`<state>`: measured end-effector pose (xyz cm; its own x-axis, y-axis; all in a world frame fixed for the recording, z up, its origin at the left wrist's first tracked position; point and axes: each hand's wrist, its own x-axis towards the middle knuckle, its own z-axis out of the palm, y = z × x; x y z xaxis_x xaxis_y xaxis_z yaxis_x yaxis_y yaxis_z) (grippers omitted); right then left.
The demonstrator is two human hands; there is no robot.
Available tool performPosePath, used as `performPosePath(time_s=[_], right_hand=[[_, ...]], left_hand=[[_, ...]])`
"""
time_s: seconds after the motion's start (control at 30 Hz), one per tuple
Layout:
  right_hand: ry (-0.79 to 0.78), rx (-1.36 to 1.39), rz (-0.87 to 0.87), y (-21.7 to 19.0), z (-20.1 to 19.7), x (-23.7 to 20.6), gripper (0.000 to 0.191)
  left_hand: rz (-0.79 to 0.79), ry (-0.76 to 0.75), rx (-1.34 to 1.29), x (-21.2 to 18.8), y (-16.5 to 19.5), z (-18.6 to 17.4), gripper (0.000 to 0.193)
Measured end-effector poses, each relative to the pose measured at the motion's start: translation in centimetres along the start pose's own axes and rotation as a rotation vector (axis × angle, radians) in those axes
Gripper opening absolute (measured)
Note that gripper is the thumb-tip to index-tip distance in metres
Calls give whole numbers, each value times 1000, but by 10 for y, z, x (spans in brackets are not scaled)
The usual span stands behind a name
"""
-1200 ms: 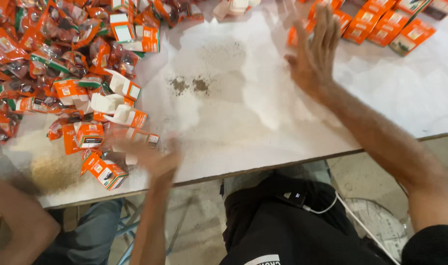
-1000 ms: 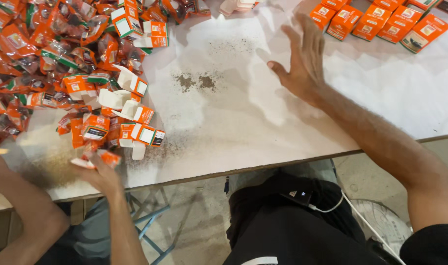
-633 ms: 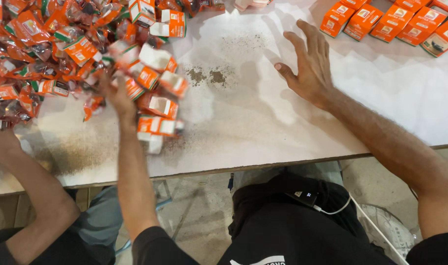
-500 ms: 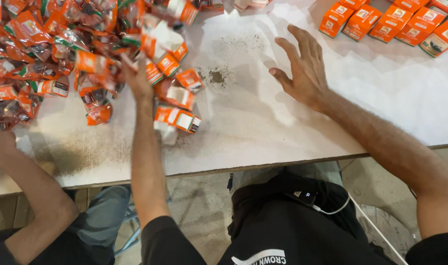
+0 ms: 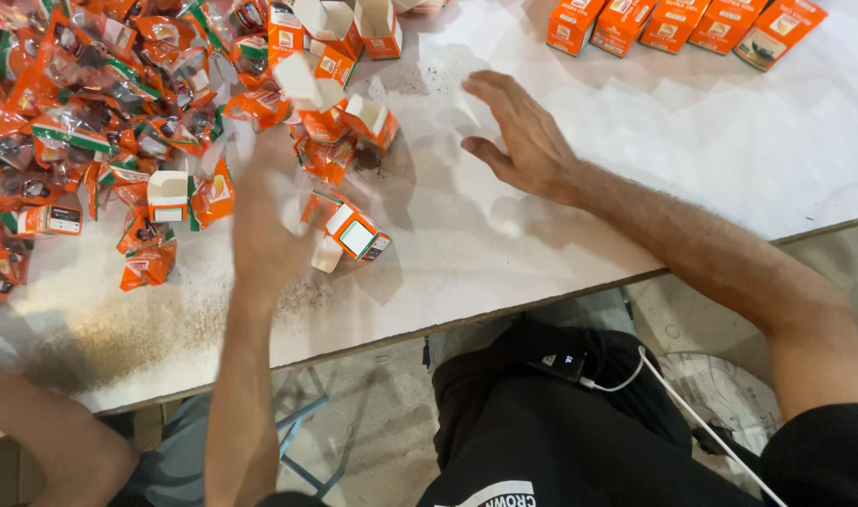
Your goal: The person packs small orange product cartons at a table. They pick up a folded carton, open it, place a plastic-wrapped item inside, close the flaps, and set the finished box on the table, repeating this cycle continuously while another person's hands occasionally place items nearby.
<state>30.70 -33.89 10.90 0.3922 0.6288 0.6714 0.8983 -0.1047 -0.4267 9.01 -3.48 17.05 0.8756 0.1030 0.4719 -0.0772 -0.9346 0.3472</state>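
Seated worker's dark trousers (image 5: 560, 422) w/ a white cable (image 5: 635, 385) fill the near edge, under a white table (image 5: 504, 253) dusted w/ brown powder. Left hand (image 5: 264, 211), blurred in motion, reaches into a loose pile of small orange-and-white cartons (image 5: 340, 122) near the table's middle; fingers look spread over them rather than pinched, though blur leaves the exact grip unclear. One carton (image 5: 358, 233) lies tipped just right of that hand, flap open. Right hand (image 5: 523, 136) rests flat & open, fingers splayed on bare tabletop, holding nothing – apparently bracing. Farther left, a heap of orange foil sachets (image 5: 81, 103) crowds the surface. At the far right edge, closed orange boxes (image 5: 682, 23) sit in a neat row, apart from the clutter. A co-worker's forearm (image 5: 53, 441) shows bottom left.
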Motion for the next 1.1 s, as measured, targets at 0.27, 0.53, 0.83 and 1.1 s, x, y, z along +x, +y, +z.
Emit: performPosePath(time_s=[0.27, 0.53, 0.83, 1.1], right_hand=[[-293, 182, -153, -38, 10, -3, 70], [-325, -32, -147, -61, 28, -6, 65], [-268, 192, 369, -33, 11, -2, 56], [-199, 5, 73, -11, 9, -12, 69]], left_hand=[[-140, -24, 0, -5, 74, 46, 72], [10, -123, 47, -14, 60, 106, 41], [-27, 126, 620, 15, -11, 30, 35], [147, -243, 362, 43, -4, 65, 72]])
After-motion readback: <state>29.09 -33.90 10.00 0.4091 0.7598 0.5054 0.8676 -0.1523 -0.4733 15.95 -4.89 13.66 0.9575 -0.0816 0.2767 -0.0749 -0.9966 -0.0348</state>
